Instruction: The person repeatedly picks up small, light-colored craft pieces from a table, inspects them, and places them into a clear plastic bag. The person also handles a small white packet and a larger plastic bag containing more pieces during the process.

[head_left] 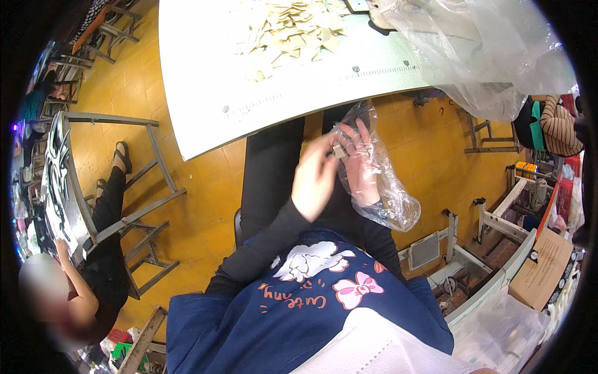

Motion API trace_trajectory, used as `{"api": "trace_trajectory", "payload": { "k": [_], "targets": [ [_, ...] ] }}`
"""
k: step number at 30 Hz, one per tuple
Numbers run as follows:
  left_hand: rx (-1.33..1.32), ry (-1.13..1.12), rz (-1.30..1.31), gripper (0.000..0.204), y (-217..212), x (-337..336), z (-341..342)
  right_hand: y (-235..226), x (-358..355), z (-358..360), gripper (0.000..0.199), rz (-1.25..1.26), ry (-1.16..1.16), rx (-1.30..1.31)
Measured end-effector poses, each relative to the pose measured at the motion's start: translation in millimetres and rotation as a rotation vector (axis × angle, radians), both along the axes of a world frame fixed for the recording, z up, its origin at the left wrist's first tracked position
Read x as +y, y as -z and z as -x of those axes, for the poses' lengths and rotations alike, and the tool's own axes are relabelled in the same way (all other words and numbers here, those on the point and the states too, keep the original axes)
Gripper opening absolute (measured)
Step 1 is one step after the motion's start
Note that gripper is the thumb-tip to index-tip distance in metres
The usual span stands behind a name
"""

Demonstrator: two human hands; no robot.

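My right hand (361, 163) is palm up with its fingers spread, and a clear plastic bag (398, 209) lies around it. Whether the hand is inside the bag or only beneath its film is hard to tell. My left hand (314, 181) reaches across, its curled fingertips at the right fingers and slightly blurred. A small cream piece (339, 151) shows at those fingertips, against the bag. Both hands are above my lap, just below the near edge of the white table (205, 118). Many thin, angular cream pieces (293, 34) lie scattered on the table.
Crumpled clear plastic sheeting (473, 56) hangs over the table's right edge. To the right stand a machine frame (455, 262) and a cardboard box (542, 268). At left, another person (81, 293) sits by a metal-framed table (124, 224) holding black-and-white pieces.
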State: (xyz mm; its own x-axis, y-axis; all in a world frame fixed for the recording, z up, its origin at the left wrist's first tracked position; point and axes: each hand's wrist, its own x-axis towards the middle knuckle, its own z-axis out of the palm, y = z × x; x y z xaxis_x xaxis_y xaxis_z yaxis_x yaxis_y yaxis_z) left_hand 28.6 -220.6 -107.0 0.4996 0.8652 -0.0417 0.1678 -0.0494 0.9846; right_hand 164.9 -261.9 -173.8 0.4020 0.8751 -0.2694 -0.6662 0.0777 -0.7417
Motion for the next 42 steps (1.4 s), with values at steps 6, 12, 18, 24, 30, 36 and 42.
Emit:
{"api": "trace_trajectory", "payload": {
  "k": [6,12,18,24,30,36,42],
  "targets": [
    [-0.338,-0.073,0.815,0.046,69,33,-16,8,-4,-4,0.049,-0.18,0.036,0.205],
    [-0.396,0.138,0.801,0.026,30,38,-33,-3,-16,3,0.039,-0.291,0.263,0.269],
    [-0.249,0.182,0.616,0.015,3,44,-52,-6,-21,5,0.045,-0.419,0.298,0.659],
    [-0.195,0.16,0.439,0.01,-15,35,-57,-11,-29,1,0.052,-0.43,0.24,0.656],
    [-0.009,0.067,-0.009,0.013,-35,24,-64,-21,-31,3,0.057,-0.241,0.187,0.415],
    [0.035,0.122,0.027,0.015,-37,30,-58,-15,-27,6,0.044,-0.33,0.224,0.707],
    [-0.228,0.077,0.432,0.016,-26,46,-46,-16,-27,-1,0.034,-0.451,0.177,0.983]
  ]
}}
